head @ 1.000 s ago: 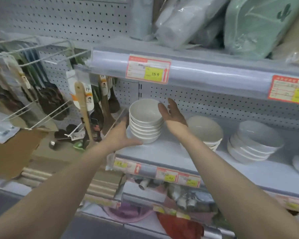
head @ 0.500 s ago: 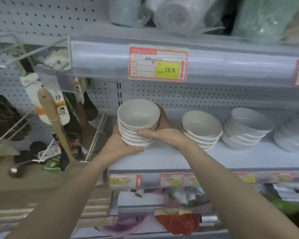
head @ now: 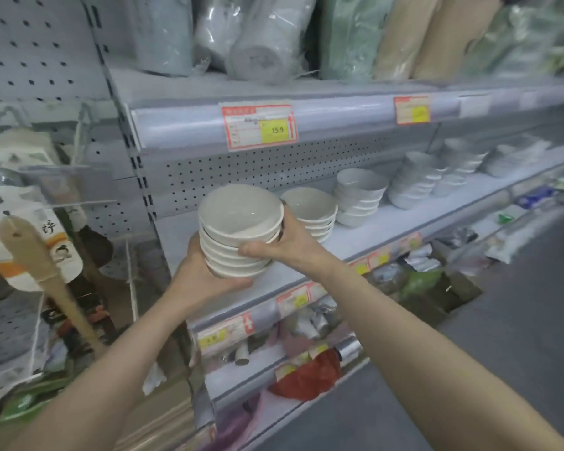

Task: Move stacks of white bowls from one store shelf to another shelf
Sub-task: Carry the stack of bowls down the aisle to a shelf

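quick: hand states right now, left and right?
Left hand: holding the stack of white bowls from underneath.
Right hand: gripping the same stack's right side.

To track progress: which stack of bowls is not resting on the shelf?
The leftmost stack, held up between the hands: left hand beneath, right hand at its side. The other stacks stand on the shelf.

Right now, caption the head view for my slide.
Left hand under the base, right hand gripping the side: a stack of white bowls held before a shelf of more bowl stacks.
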`<state>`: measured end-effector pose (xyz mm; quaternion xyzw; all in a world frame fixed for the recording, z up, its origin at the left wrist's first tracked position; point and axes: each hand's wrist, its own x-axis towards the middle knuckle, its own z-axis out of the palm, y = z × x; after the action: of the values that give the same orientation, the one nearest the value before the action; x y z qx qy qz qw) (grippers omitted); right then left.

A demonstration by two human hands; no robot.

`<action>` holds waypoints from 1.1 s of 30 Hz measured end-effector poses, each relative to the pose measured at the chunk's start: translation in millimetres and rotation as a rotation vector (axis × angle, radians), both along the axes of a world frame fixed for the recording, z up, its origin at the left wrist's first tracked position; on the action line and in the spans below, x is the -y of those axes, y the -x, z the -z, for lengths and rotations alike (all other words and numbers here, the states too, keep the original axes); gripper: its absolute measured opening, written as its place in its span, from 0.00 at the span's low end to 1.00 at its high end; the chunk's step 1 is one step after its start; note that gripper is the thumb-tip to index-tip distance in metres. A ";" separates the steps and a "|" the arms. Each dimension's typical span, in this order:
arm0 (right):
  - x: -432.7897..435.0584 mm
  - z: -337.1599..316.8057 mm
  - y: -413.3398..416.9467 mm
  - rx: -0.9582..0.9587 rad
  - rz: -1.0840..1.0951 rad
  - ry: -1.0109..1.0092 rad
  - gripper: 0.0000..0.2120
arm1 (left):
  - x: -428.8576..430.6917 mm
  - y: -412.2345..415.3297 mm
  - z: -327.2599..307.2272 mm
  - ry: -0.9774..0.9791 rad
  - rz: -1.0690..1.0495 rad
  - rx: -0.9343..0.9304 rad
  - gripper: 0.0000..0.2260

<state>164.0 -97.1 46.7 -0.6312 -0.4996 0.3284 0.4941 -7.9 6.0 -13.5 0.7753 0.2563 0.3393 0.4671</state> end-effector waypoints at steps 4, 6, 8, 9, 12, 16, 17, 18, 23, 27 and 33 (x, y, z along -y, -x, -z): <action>53.2 -17.3 7.2 -0.013 0.110 0.010 0.46 | 42.1 -10.0 -21.5 -0.045 0.138 0.056 0.41; 81.4 -26.3 8.5 0.000 0.172 0.024 0.44 | 54.8 -16.8 -21.4 -0.031 0.197 0.073 0.45; 112.3 -35.8 7.4 0.006 0.242 0.025 0.39 | 69.4 -26.3 -23.6 0.008 0.265 0.076 0.49; 128.0 -40.6 6.4 0.006 0.276 0.017 0.37 | 77.3 -33.1 -25.4 0.024 0.300 0.071 0.49; 176.6 -52.3 -1.7 0.036 0.382 0.009 0.35 | 114.4 -59.4 -34.8 0.047 0.401 0.083 0.47; 239.2 -65.8 -19.1 0.051 0.534 0.000 0.36 | 167.7 -101.4 -50.5 0.066 0.576 0.122 0.41; 254.0 -70.0 -24.3 0.059 0.565 -0.007 0.35 | 180.1 -113.9 -54.1 0.069 0.614 0.122 0.38; 267.6 -73.3 -31.5 0.068 0.595 -0.012 0.34 | 192.8 -125.4 -59.0 0.074 0.649 0.129 0.36; 333.3 -82.3 -76.8 0.088 0.733 -0.018 0.37 | 247.2 -194.8 -72.2 0.060 0.805 0.131 0.36; 384.4 -88.2 -124.4 0.085 0.805 -0.018 0.31 | 290.1 -266.9 -72.5 0.064 0.898 0.114 0.39; 460.9 -101.4 -217.6 0.103 0.886 -0.034 0.32 | 370.6 -378.1 -79.7 0.063 0.946 0.128 0.31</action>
<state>381.6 -558.0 148.1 -0.7915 -0.2102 0.0449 0.5721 370.3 -364.6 66.2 0.7698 -0.1440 0.1286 0.6083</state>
